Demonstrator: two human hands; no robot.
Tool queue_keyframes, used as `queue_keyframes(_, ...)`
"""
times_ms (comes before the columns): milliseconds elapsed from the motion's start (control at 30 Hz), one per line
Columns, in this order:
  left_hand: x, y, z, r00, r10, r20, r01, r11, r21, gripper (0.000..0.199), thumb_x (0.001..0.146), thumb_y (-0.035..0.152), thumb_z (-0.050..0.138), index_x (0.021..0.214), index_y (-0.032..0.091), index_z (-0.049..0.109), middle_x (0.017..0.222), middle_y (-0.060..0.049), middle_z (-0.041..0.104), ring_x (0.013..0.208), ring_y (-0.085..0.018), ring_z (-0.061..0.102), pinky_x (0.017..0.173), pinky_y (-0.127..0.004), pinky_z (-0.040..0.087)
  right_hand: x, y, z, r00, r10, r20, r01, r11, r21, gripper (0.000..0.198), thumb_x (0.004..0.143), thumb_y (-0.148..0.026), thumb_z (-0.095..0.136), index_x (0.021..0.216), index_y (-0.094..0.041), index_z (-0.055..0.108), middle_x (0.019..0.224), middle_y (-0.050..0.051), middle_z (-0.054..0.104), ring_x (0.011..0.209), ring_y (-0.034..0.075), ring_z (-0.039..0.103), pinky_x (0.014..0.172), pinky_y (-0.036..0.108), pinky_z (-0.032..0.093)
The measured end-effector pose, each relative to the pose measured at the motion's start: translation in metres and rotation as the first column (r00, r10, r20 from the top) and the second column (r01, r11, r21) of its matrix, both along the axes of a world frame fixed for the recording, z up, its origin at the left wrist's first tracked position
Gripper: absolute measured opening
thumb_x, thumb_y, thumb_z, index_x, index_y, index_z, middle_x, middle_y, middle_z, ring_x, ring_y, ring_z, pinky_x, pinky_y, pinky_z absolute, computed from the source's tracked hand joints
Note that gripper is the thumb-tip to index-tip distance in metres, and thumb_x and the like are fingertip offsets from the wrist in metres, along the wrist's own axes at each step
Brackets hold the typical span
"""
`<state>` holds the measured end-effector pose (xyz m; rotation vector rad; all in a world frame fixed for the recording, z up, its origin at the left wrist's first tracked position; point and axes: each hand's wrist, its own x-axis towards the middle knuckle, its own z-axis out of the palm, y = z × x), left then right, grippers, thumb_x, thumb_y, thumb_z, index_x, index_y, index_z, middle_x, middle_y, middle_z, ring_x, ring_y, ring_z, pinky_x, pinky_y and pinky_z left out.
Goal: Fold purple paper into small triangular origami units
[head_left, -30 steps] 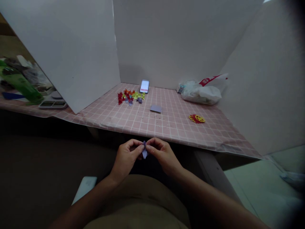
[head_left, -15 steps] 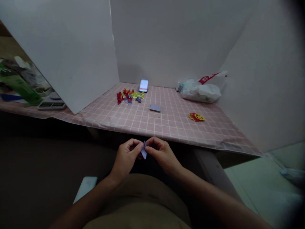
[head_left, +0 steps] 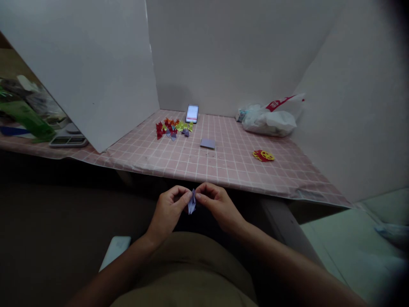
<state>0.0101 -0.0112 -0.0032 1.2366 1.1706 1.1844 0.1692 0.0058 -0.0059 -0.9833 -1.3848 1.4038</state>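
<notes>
A small folded piece of purple origami paper (head_left: 191, 205) is pinched between my two hands, in front of the table edge and above my lap. My left hand (head_left: 171, 208) grips its left side with thumb and fingers. From the other side, my right hand (head_left: 220, 207) pinches it near the top. Two pointed ends hang downward, slightly apart. On the table, a stack of square purple paper (head_left: 208, 144) lies beyond the hands. Left of it sits a cluster of small folded paper cranes (head_left: 172, 127) in red, orange, yellow and purple.
A lit phone (head_left: 192, 114) leans against the back panel. At the right are a white plastic bag (head_left: 270, 123) and red and yellow cut-out pieces (head_left: 263, 155). A scale (head_left: 68, 140) and a green bottle (head_left: 28, 119) stand beyond the left panel. A pale device (head_left: 115, 251) lies by my left forearm.
The purple paper has turned slightly, and its lower points now show spread apart. My hands have hardly moved, and the view has shifted a little.
</notes>
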Motion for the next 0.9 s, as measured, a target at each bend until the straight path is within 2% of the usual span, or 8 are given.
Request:
queue_keyframes(167, 0.0006, 0.0001, 0.0009, 1.0, -0.002, 0.011, 0.002, 1.0, -0.007, 0.019, 0.081, 0.034, 0.067, 0.074, 0.017, 0.066, 0.064, 0.001, 0.061, 0.059, -0.012, 0.053, 0.058, -0.024, 0.043, -0.0003, 0.0004, 0.0, 1.0, 0.01, -0.002, -0.01, 1.0, -0.001, 0.01, 0.079, -0.027, 0.067, 0.076, -0.018, 0.064, 0.071, -0.003, 0.06, 0.066, 0.012, 0.053, 0.066, 0.026, 0.043)
queue_keyframes(500, 0.0031, -0.002, 0.0025, 1.0, -0.003, -0.006, 0.003, 1.0, -0.029, 0.019, 0.079, 0.034, 0.066, 0.073, 0.016, 0.063, 0.064, 0.002, 0.057, 0.059, -0.011, 0.05, 0.057, -0.024, 0.04, 0.0024, 0.0025, -0.001, 0.992, 0.016, 0.128, -0.029, 0.994, 0.101, 0.01, 0.08, -0.025, 0.065, 0.073, -0.018, 0.061, 0.07, -0.003, 0.059, 0.067, 0.012, 0.052, 0.065, 0.026, 0.041)
queue_keyframes(767, 0.0028, -0.0037, 0.0052, 0.995, -0.039, -0.097, 0.036, 0.999, -0.028, 0.021, 0.082, 0.035, 0.061, 0.075, 0.015, 0.06, 0.065, 0.003, 0.054, 0.059, -0.011, 0.047, 0.056, -0.023, 0.038, 0.0027, 0.0028, 0.001, 0.995, 0.073, 0.065, -0.074, 0.997, 0.021, 0.014, 0.08, -0.028, 0.065, 0.075, -0.017, 0.059, 0.07, -0.002, 0.056, 0.066, 0.012, 0.05, 0.064, 0.026, 0.04)
queue_keyframes(900, 0.0016, -0.0039, 0.0056, 0.989, -0.06, -0.138, 0.059, 0.998, -0.015, 0.02, 0.082, 0.034, 0.061, 0.074, 0.015, 0.06, 0.066, 0.002, 0.054, 0.06, -0.011, 0.047, 0.057, -0.024, 0.037, 0.0038, 0.0037, 0.0007, 0.994, 0.083, 0.07, -0.085, 0.996, 0.03, 0.014, 0.082, -0.029, 0.065, 0.076, -0.017, 0.06, 0.068, -0.003, 0.055, 0.064, 0.011, 0.049, 0.062, 0.026, 0.039)
